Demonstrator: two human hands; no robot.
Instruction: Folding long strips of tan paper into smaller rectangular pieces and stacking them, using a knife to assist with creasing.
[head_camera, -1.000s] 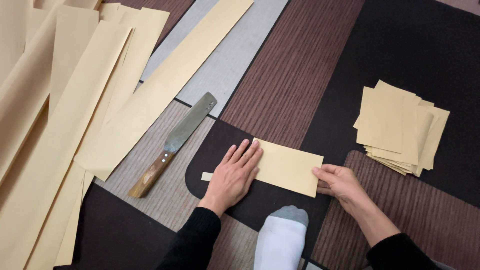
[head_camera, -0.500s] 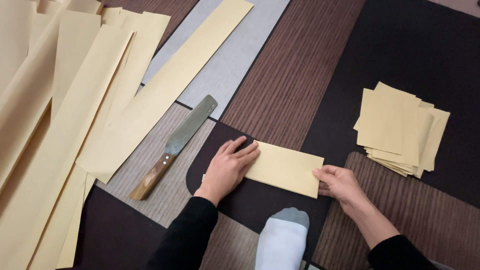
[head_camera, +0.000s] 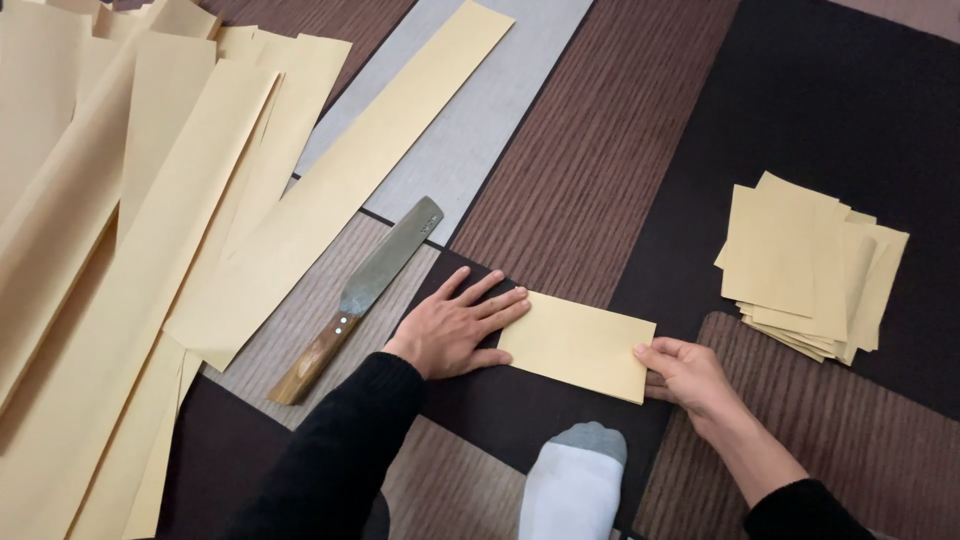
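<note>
A folded rectangle of tan paper (head_camera: 580, 345) lies flat on the dark patch of a patterned rug. My left hand (head_camera: 458, 326) rests palm down at the paper's left end, fingers spread and pressing on it. At the paper's right edge my right hand (head_camera: 685, 372) pinches the corner between thumb and fingers. A broad-bladed knife with a wooden handle (head_camera: 355, 298) lies just left of my left hand, untouched.
Several long tan paper strips (head_camera: 150, 260) cover the rug on the left. A stack of cut tan squares (head_camera: 810, 268) sits at the right. My foot in a white and grey sock (head_camera: 572, 485) is below the paper.
My left hand has slid leftward along the paper to its left end, uncovering more of the sheet. The right hand has stayed on the right edge.
</note>
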